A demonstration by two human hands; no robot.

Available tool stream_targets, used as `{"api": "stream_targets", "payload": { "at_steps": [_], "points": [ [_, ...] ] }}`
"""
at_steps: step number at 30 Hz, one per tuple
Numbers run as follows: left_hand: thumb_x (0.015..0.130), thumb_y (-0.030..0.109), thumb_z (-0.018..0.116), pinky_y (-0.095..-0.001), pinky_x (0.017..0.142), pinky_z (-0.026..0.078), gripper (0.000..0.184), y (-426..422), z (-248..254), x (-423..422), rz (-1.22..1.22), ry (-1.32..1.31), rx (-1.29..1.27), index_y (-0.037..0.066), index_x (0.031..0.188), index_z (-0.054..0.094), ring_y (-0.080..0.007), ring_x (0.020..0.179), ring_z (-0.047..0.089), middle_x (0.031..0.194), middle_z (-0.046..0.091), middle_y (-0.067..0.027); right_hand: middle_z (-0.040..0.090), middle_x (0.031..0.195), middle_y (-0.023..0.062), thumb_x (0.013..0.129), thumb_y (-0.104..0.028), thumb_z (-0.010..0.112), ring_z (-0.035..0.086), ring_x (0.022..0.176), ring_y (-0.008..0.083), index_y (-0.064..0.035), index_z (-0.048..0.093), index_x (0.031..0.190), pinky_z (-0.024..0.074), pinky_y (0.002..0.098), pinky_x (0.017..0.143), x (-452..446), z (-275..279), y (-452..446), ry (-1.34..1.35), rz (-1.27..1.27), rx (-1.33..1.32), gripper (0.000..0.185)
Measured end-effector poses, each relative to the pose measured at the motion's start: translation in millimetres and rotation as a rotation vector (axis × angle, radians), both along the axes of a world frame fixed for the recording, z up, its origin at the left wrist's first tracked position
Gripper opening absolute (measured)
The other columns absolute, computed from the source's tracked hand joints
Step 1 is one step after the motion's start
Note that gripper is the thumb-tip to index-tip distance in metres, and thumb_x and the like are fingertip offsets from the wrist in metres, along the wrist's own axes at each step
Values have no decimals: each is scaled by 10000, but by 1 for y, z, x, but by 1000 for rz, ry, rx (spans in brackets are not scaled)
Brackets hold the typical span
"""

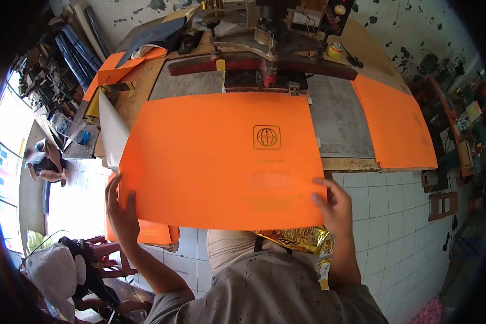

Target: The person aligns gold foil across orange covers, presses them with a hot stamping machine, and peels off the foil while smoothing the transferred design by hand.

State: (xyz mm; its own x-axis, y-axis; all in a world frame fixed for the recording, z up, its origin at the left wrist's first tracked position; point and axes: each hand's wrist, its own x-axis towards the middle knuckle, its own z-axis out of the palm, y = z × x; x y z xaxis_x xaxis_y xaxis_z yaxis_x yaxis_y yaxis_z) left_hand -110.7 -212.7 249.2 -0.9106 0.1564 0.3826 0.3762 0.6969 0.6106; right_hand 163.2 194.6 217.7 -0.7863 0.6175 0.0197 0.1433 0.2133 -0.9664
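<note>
A large orange sheet (200, 156) with a gold emblem and faint lettering at its right is held up between my two hands, in front of a press (270, 48). My left hand (122, 208) grips the sheet's lower left edge, thumb on its face. At the lower right edge my right hand (333, 202) pinches the sheet between thumb and fingers. The sheet covers part of the grey press bed (340, 119). Gold foil (297, 239) lies by my lap.
Orange sheets (397, 127) are stacked on the table's right. More orange sheets (156, 233) lie below my left hand. A yellow can (335, 51) stands at the back right. One person sits at the far left, another at the lower left.
</note>
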Motion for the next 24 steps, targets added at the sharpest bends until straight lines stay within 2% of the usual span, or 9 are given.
{"api": "stream_targets", "payload": {
  "at_steps": [3,6,7,10,13,14,17,20,24],
  "points": [
    [979,142,675,-505,1157,429,449,-6,-21,14,41,-44,-37,104,1421,604,-361,1403,517,1478,569,-140,649,1268,98,996,-94,721,640,1153,150,29,650,1301,512,276,968,11,-12,-22,8,-4,-142,336],
    [979,165,685,-512,1174,411,452,23,-32,17,302,211,-357,119,1422,607,-384,1459,441,1543,491,-162,644,1275,97,1003,-77,714,634,1161,142,37,634,1323,512,270,968,14,-34,-28,85,-15,-195,349],
    [949,130,720,-523,1176,403,483,42,-31,19,248,271,-248,106,1418,607,-402,1491,383,1585,421,-194,641,1278,96,1003,-73,712,636,1159,143,39,631,1324,513,270,965,14,-35,-28,83,-13,-193,349],
    [853,15,765,-518,1160,413,539,117,-19,34,-181,180,-50,69,1370,622,-403,1442,456,1521,509,-179,638,1181,70,996,-36,703,628,1084,123,50,632,1286,494,259,925,11,-30,-28,47,-16,-146,311],
    [861,235,803,-561,1215,301,623,184,-17,54,-579,126,-191,97,1431,592,-396,1469,420,1556,486,-166,636,1124,68,986,-21,706,623,1031,121,46,643,1240,484,259,895,9,-31,-24,28,2,-104,270],
    [856,229,789,-566,1213,307,631,202,-24,58,-636,128,-175,109,1442,592,-388,1468,429,1558,489,-158,635,1120,73,983,-22,710,623,1022,125,42,647,1227,483,262,890,10,-32,-23,24,9,-95,259],
    [906,345,753,-563,1222,271,637,227,-39,62,-649,76,-254,113,1472,573,-378,1468,412,1577,455,-162,635,1117,98,959,-39,738,636,1011,157,26,657,1186,487,268,895,15,-41,-11,-103,99,114,250],
    [920,396,741,-563,1221,258,650,233,-46,64,-613,83,-298,129,1487,567,-387,1459,403,1583,430,-176,643,1189,143,924,-74,769,668,1077,270,2,687,1132,526,339,878,14,-38,-7,-154,-21,321,236],
    [918,432,744,-597,1208,253,654,239,-37,70,-628,96,-357,204,1504,566,-434,1446,391,1586,391,-222,633,1264,143,936,-136,741,594,1226,299,-25,696,1148,464,440,1013,-14,-35,2,32,-157,727,243]
  ]
}}
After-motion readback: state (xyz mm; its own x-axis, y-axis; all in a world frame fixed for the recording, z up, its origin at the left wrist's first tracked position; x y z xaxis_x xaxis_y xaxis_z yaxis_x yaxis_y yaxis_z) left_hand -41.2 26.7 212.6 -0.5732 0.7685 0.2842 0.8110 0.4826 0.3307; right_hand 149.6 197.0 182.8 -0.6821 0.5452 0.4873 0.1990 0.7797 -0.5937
